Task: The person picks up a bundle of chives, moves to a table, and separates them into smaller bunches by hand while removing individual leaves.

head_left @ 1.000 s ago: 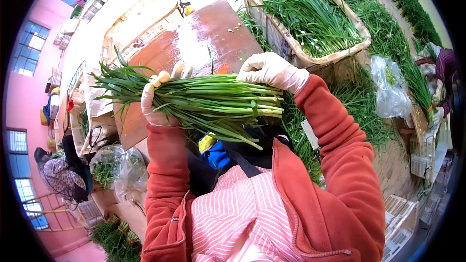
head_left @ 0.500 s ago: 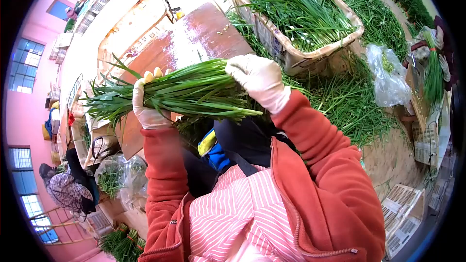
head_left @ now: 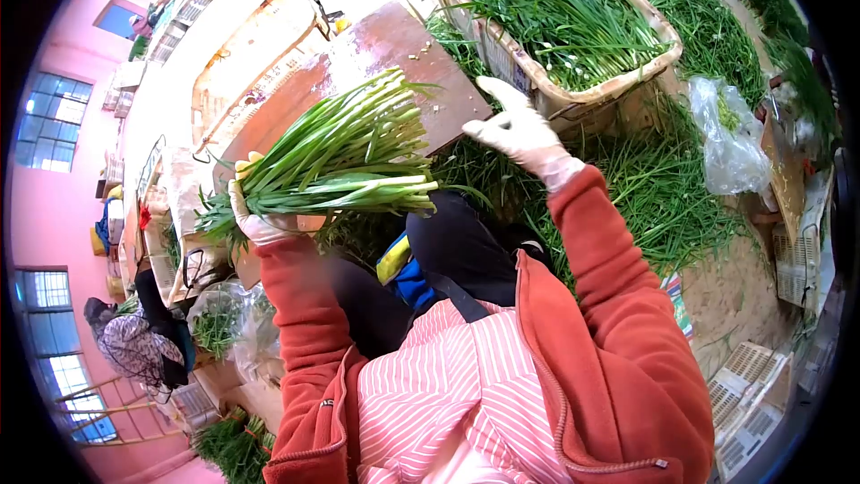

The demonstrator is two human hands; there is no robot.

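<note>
A thick bunch of green chives [head_left: 336, 148] lies across my left hand [head_left: 262, 220], whose gloved fingers are wrapped round its leafy end. The pale cut ends fan out to the right and split into an upper and a lower part. My right hand [head_left: 527, 133], also in a white glove, is off the bunch with thumb and fingers apart and nothing in it. It is nearest to a crate [head_left: 551, 90] heaped with more chives. Beyond the bunch lies a brown board [head_left: 439, 81] with small scraps on it.
Loose green leaves [head_left: 627, 179] cover the ground below the crate. A clear plastic bag [head_left: 726, 157] hangs at the right. At the left stand another crate [head_left: 233, 63] and a co-worker in a patterned top [head_left: 134, 345]. Tied bunches [head_left: 228, 448] lie at the lower left.
My right hand has let go of the chives and moved right, its fingers opening. The bunch has tilted and spread, its cut ends now loose.
</note>
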